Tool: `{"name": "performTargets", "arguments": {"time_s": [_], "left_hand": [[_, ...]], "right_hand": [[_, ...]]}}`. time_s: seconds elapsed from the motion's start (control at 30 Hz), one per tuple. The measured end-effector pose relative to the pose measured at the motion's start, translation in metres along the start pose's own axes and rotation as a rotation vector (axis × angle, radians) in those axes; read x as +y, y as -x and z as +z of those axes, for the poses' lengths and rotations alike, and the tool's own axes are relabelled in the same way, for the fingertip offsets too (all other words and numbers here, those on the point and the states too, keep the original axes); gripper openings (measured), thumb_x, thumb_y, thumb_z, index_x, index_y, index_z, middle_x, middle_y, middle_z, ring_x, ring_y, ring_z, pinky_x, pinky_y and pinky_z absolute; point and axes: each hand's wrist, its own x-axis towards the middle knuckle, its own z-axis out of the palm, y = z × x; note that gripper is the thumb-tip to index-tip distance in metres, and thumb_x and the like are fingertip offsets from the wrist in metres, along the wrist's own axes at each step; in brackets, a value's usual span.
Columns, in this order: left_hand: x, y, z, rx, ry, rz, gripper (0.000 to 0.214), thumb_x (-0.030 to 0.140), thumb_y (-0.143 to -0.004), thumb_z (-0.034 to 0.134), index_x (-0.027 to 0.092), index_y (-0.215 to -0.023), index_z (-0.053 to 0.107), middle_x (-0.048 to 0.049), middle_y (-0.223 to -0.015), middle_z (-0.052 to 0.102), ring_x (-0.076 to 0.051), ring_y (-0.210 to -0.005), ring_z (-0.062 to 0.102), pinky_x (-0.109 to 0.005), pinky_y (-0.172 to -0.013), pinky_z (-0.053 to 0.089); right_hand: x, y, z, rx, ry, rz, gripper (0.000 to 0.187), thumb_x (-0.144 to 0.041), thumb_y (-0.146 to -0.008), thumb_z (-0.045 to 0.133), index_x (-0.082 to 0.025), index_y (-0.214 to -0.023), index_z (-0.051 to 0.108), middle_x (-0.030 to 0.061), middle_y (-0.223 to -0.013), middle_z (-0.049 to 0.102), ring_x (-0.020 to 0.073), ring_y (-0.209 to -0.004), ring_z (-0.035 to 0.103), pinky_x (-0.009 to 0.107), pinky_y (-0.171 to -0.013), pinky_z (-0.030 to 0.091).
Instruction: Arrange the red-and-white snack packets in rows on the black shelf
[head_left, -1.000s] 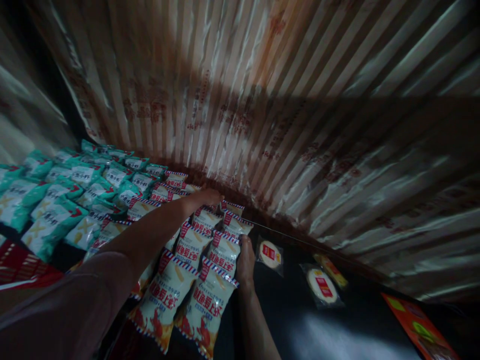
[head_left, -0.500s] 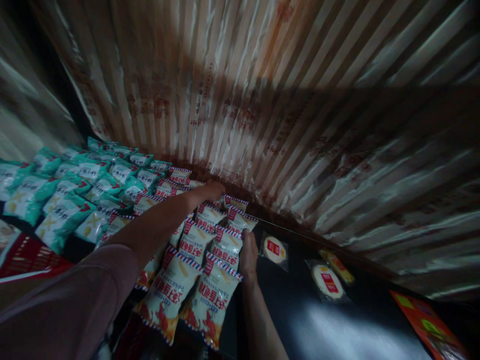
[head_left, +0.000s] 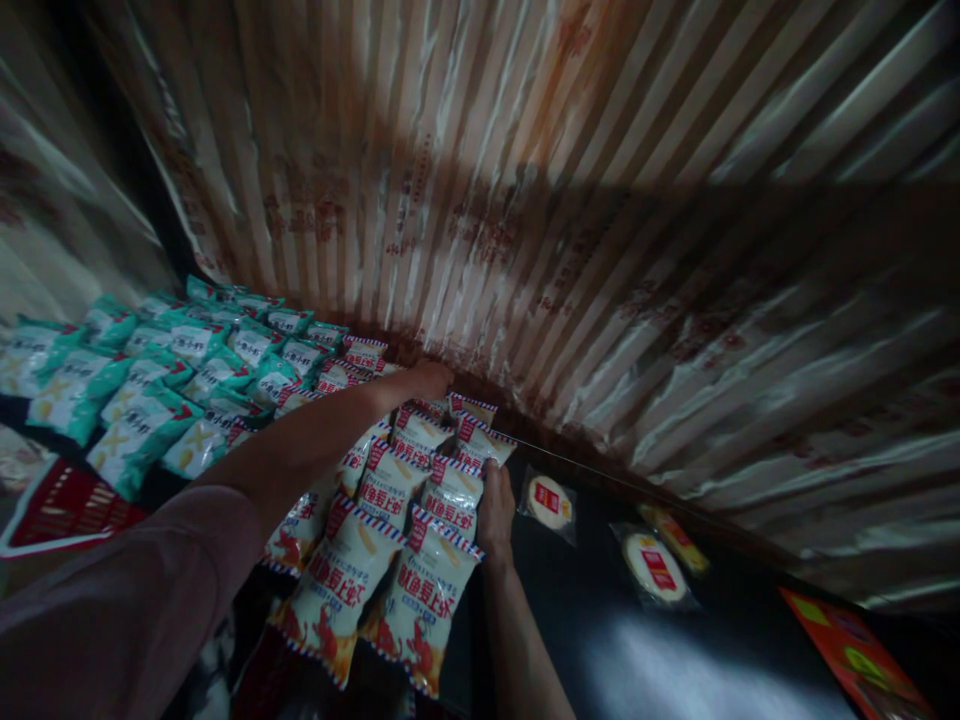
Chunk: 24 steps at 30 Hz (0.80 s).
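Note:
Rows of white and red snack bags (head_left: 382,488) with striped red-and-blue edges lie on a dark surface. My left hand (head_left: 433,380) reaches over them to their back row, near the wall; its fingers are hidden or too dark to make out. Against the right side of the rows rests my right hand (head_left: 498,510), laid along a bag (head_left: 454,492), its fingers partly hidden. Near its fingertips is another striped bag (head_left: 484,438). The two front bags (head_left: 420,600) lie below and left of my right hand.
Teal and white snack bags (head_left: 142,420) fill the left side. To the right lie two round crackers in clear wrappers (head_left: 550,502) (head_left: 655,567), a yellow packet (head_left: 677,538) and an orange packet (head_left: 855,650). A pleated, printed covering (head_left: 487,230) rises behind.
Both hands stay almost where they were. The teal bags and my left forearm appear slightly farther right in the picture.

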Motion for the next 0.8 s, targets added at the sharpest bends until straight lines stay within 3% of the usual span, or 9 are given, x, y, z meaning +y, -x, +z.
{"name": "performTargets", "arguments": {"time_s": [0.27, 0.43, 0.5, 0.63, 0.73, 0.8], "left_hand": [[0.005, 0.032, -0.015, 0.048, 0.025, 0.042, 0.026, 0.019, -0.082, 0.052, 0.017, -0.103, 0.068, -0.0093, -0.111, 0.069, -0.023, -0.101, 0.063, -0.031, -0.087, 0.046], [0.012, 0.073, -0.019, 0.137, 0.068, 0.087, 0.025, 0.016, -0.084, 0.048, 0.014, -0.099, 0.068, -0.0106, -0.110, 0.068, -0.023, -0.108, 0.059, -0.036, -0.095, 0.043], [0.016, 0.103, -0.017, 0.201, 0.105, 0.127, 0.027, 0.016, -0.087, 0.045, 0.016, -0.104, 0.066, -0.0087, -0.115, 0.065, -0.023, -0.117, 0.054, -0.040, -0.103, 0.038], [0.038, 0.189, 0.001, 0.658, 0.256, 0.302, 0.029, 0.021, -0.091, 0.046, 0.015, -0.116, 0.058, -0.0121, -0.136, 0.050, -0.026, -0.136, 0.033, -0.048, -0.109, 0.033], [0.069, 0.256, 0.037, 0.868, 0.375, 0.177, 0.029, 0.016, -0.092, 0.044, 0.020, -0.119, 0.053, -0.0096, -0.140, 0.045, -0.024, -0.138, 0.029, -0.049, -0.109, 0.036], [0.090, 0.292, 0.069, 0.947, 0.410, 0.045, 0.035, 0.012, -0.091, 0.043, 0.022, -0.124, 0.048, -0.0095, -0.140, 0.045, -0.024, -0.138, 0.031, -0.050, -0.109, 0.035]], "right_hand": [[-0.007, 0.009, -0.009, 0.012, -0.119, -0.031, 0.066, -0.059, -0.082, 0.039, -0.013, -0.127, 0.052, 0.0119, -0.128, 0.058, 0.0235, -0.117, 0.053, 0.033, -0.096, 0.039], [-0.014, 0.038, -0.032, 0.086, -0.084, -0.111, 0.065, -0.058, -0.083, 0.041, -0.014, -0.130, 0.051, 0.0121, -0.139, 0.049, 0.0240, -0.132, 0.039, 0.041, -0.110, 0.027], [-0.014, 0.059, -0.043, 0.106, -0.056, -0.173, 0.064, -0.057, -0.085, 0.040, -0.013, -0.129, 0.052, 0.0128, -0.138, 0.049, 0.0248, -0.132, 0.040, 0.044, -0.111, 0.026], [-0.004, 0.112, -0.054, 0.060, -0.010, -0.208, 0.059, -0.051, -0.086, 0.043, -0.016, -0.133, 0.048, 0.0124, -0.139, 0.049, 0.0256, -0.130, 0.042, 0.046, -0.108, 0.031], [0.005, 0.147, -0.050, 0.040, 0.038, -0.164, 0.063, -0.052, -0.084, 0.048, -0.018, -0.137, 0.043, 0.0126, -0.142, 0.045, 0.0276, -0.130, 0.043, 0.047, -0.106, 0.035], [0.009, 0.162, -0.044, 0.031, 0.102, -0.153, 0.068, -0.054, -0.082, 0.051, -0.019, -0.140, 0.039, 0.0128, -0.144, 0.043, 0.0288, -0.130, 0.042, 0.047, -0.106, 0.035]]}}
